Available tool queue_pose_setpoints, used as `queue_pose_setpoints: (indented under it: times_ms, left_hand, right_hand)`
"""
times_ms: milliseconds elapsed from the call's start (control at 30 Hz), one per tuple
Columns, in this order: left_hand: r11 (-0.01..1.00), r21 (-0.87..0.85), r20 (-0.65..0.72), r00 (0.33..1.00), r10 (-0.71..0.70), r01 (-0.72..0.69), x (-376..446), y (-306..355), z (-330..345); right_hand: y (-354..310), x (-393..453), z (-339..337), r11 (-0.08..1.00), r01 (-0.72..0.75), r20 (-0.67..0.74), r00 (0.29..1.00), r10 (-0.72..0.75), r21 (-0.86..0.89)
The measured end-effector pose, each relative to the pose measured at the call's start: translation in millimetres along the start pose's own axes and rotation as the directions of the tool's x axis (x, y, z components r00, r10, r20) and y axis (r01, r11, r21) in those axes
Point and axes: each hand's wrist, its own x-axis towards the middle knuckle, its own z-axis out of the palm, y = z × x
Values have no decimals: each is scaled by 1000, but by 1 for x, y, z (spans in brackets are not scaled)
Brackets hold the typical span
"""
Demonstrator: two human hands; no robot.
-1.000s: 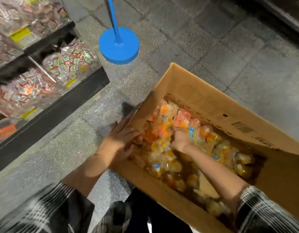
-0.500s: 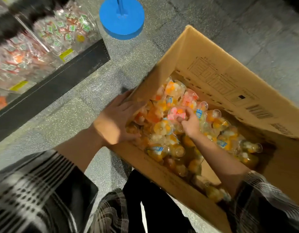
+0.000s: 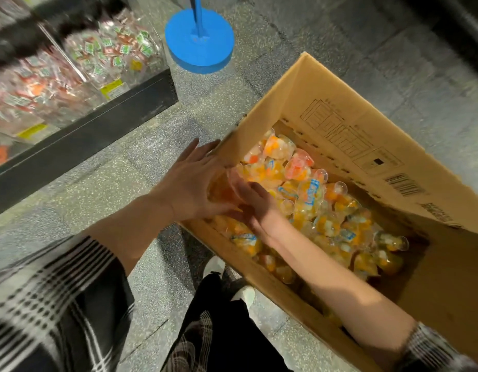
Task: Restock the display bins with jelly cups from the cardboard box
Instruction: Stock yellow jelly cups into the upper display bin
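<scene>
- Fingers of the left hand [image 3: 190, 181] lie straight and spread against the near corner of the cardboard box [image 3: 339, 124]; the right hand [image 3: 259, 208] cups a jelly cup [image 3: 224, 187], pressing it to the left palm.
- The corrugated brown box holds glossy clear jelly cups [image 3: 313, 194] with orange filling.
- Clear display bins [image 3: 103, 65] of wrapped sweets stand left.
- A round blue stand base [image 3: 200, 41] sits on speckled floor.

Open cardboard box [image 3: 321, 122] on floor — orange-and-clear jelly cups [image 3: 310, 189] heaped loosely inside.
</scene>
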Motion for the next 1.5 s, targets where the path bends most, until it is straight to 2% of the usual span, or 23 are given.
queue_pose_setpoints:
  times_ms: [67,133,233,267,300,367,400,433,467,500,533,600,700,800,933,1067,1267,1400,1500]
  left_hand:
    - [999,41,-11,1000,21,-21,0,0,3]
    - [998,64,5,1000,19,-20,0,0,3]
    - [999,33,19,1000,-23,23,0,1,-1]
    - [999,43,21,1000,-18,17,0,2,-2]
    - [998,69,33,999,-10,8,0,3,-2]
    - [991,132,51,999,-1,-6,0,3,0]
    - [987,159,47,999,6,-13,0,2,2]
    - [984,179,40,999,13,-20,0,1,4]
    - [981,193,33,999,19,-25,0,0,6]
    - [979,201,30,999,22,-28,1,-1,7]
    - [978,207,30,999,23,-29,1,-2,9]
    - [976,215,36,999,22,-30,2,-3,10]
    - [975,220,36,999,21,-28,2,-3,9]
    - [973,229,33,999,19,-26,2,-2,9]
    - [967,253,54,998,14,-27,3,-2,7]
    - [974,227,56,998,9,-21,4,-2,6]
    - [986,164,63,998,13,-23,1,-4,6]
    - [973,224,74,996,46,-61,3,-5,7]
    - [955,287,17,998,66,-68,-5,8,1]
  right_hand:
    - [5,-1,1,990,-76,81,994,67,122]
    - [8,-2,-8,976,-93,162,985,62,195]
    - [2,-9,-26,977,-80,279,960,22,199]
    - [1,-9,-34,989,-79,279,959,41,126]
    - [4,-6,-45,997,-81,223,972,79,0]
    - [16,4,-73,921,-138,-8,989,145,-363]
    - [23,8,-86,797,-198,-105,980,168,-571]
    - [34,14,-101,578,-271,-181,961,210,-770]
    - [45,18,-114,320,-312,-235,937,258,-894]
    - [57,21,-128,109,-291,-249,922,296,-950]
    - [69,22,-139,-13,-250,-240,909,340,-968]
    - [86,19,-148,-65,-170,-181,885,429,-983]
    - [100,13,-138,118,-189,-120,894,432,-975]
    - [105,17,-131,148,-181,-101,896,433,-972]
    - [109,15,-140,342,-252,-124,927,355,-905]
    - [110,11,-144,388,-257,-149,946,287,-885]
    - [94,-7,-139,377,-381,-330,923,196,-844]
    - [70,-34,-126,516,-401,-412,906,100,-757]
    - [49,-65,-112,697,-360,-520,854,-21,-620]
